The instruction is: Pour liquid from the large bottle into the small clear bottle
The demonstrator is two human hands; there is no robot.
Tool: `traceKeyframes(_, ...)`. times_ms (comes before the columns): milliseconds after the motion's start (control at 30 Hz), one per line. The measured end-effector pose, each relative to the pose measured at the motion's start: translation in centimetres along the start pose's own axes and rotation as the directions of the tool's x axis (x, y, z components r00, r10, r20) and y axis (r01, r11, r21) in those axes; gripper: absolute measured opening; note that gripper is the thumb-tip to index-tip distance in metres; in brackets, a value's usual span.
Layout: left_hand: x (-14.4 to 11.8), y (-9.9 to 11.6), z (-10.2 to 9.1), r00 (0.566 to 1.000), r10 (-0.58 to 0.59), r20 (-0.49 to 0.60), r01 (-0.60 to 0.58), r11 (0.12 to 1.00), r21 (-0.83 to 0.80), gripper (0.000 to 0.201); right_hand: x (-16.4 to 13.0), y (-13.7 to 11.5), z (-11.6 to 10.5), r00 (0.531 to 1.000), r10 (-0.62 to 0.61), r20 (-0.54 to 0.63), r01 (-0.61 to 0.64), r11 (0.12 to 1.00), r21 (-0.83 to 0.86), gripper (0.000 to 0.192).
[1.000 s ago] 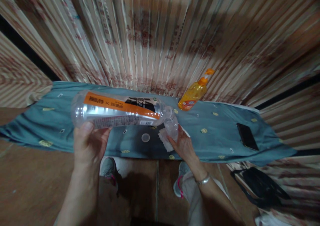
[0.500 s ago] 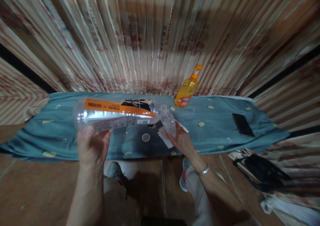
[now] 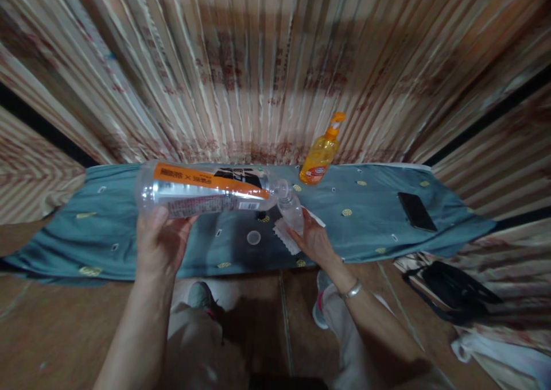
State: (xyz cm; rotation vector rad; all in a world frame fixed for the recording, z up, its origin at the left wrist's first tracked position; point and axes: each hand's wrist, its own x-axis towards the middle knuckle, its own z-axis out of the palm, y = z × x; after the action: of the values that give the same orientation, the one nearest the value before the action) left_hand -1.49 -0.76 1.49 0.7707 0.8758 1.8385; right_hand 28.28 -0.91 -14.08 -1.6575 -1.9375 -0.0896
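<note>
- While the left hand point(image 3: 161, 243) grips the big bottle point(image 3: 206, 193) near its base, tipped almost level, its mouth meets a small bottle point(image 3: 291, 211) clamped in the right hand point(image 3: 314, 242); pouring looks underway; next calls for steady tilt
- cap point(image 3: 253, 238) and tissue point(image 3: 284, 236) lie below on the cloth point(image 3: 107, 229); soap point(image 3: 321, 157) and phone point(image 3: 416, 211) sit right, clear of the work

Dim, warm indoor light overall, strongest on the striped curtain point(image 3: 275, 62) at centre top and fading toward the corners. Broad soft shadow band across the curtain's upper part. Dark shadow pooled on the floor point(image 3: 55, 332) between the legs. Bright glare streak along the clear bottle point(image 3: 206, 192) (label text unreadable). Strong wide-angle bending at the edges, curtain stripes fanning outward, smeared and soft at the borders. Slight blur throughout, grainy in darker areas.
</note>
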Motion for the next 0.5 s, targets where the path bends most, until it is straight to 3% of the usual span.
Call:
traceKeyframes(333,0.74,-0.24,0.47,1.000,-0.015,-0.011,0.015,0.999,-0.036,0.046,0.06,0.20,0.03,0.999,-0.007,0.038,0.007,1.000,-0.011,0.072)
traceKeyframes(500,0.94,-0.66,0.59,0.999,0.001,0.042,0.001,0.998,-0.062,0.044,0.09,0.37,0.16,1.000,0.001,0.027,0.000,1.000,-0.015,0.075)
